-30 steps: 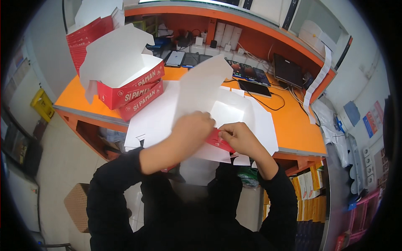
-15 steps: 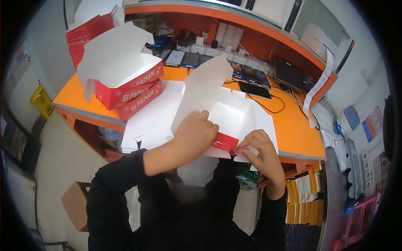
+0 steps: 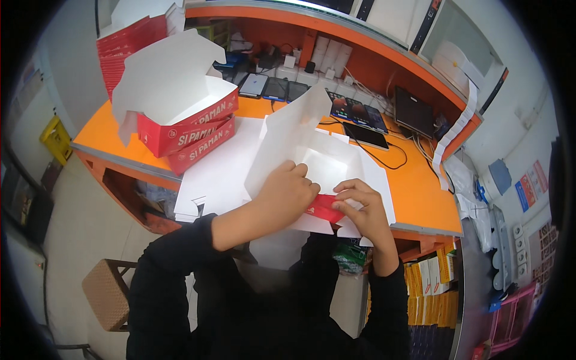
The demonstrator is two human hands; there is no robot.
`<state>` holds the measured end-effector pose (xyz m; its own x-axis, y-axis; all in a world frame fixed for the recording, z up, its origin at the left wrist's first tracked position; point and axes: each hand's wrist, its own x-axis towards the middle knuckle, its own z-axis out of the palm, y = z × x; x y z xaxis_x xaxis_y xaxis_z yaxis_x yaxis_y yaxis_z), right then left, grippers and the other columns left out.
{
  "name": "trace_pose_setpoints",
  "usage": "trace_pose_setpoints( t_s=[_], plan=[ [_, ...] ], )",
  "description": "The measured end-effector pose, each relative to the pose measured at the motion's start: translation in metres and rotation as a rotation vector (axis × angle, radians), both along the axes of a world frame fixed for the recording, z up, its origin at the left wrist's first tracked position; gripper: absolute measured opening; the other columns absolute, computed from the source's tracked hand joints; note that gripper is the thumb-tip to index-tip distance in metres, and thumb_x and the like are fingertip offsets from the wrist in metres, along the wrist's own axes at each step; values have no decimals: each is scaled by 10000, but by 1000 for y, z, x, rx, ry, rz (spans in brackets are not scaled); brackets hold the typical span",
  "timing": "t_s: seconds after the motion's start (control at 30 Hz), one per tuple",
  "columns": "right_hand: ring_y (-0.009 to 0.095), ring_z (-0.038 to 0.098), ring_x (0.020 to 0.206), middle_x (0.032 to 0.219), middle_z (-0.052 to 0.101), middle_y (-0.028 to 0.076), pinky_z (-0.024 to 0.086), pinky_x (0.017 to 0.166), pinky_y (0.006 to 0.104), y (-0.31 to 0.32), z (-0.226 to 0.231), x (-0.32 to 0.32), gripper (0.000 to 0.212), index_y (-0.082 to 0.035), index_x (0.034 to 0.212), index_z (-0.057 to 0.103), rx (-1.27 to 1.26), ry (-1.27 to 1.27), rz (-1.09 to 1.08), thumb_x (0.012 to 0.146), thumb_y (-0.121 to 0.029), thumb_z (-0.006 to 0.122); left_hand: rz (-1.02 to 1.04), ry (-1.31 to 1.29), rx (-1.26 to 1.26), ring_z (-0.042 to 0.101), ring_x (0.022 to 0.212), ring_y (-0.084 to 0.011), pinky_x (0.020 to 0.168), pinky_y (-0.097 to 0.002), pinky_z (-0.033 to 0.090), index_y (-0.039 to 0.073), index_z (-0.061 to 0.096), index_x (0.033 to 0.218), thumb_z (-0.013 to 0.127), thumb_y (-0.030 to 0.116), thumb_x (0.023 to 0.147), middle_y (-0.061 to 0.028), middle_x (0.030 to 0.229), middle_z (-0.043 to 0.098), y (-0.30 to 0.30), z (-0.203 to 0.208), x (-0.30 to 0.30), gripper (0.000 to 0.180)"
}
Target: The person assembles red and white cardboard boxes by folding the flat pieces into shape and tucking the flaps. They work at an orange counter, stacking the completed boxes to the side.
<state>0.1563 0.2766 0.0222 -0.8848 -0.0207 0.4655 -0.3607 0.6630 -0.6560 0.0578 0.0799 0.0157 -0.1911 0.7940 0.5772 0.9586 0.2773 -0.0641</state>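
Left hand (image 3: 287,191) curls over the box (image 3: 327,168), right hand (image 3: 365,211) pinching it.

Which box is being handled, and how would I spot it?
Find the orange desk; at its front lie white sheets. Over them sits the open box, between the left hand and right hand. Unlike the red boxes stacked to its left, it has hands at its red front wall.

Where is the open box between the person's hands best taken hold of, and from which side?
Probably by the red front wall, coming from the near side: this wall is a low, thin panel with the open box behind it. The tall white flap rises on the left, likely obstructing that side.
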Motion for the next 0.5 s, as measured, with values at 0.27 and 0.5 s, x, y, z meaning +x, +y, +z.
trace_pose_setpoints(
  t_s=[0.27, 0.5],
  plan=[
    [210, 637, 828, 903, 682, 106, 462, 785, 303, 6, -13, 9, 93, 14, 850, 664, -111, 75, -96, 786, -51, 676, 34, -56, -38, 537, 781, -200, 723, -320, 386, 68, 617, 728, 586, 98, 710, -52, 639, 577, -1, 5, 1, 46],
    [262, 594, 780, 944, 688, 50, 405, 771, 350, -9, -12, -2, 119, -97, 895, 661, 282, 10, -77, 788, -149, 672, 5, -30, -39, 538, 798, -196, 777, -311, 389, 76, 635, 755, 579, 101, 729, -35, 658, 593, 10, -4, 5, 67]
  ],
)
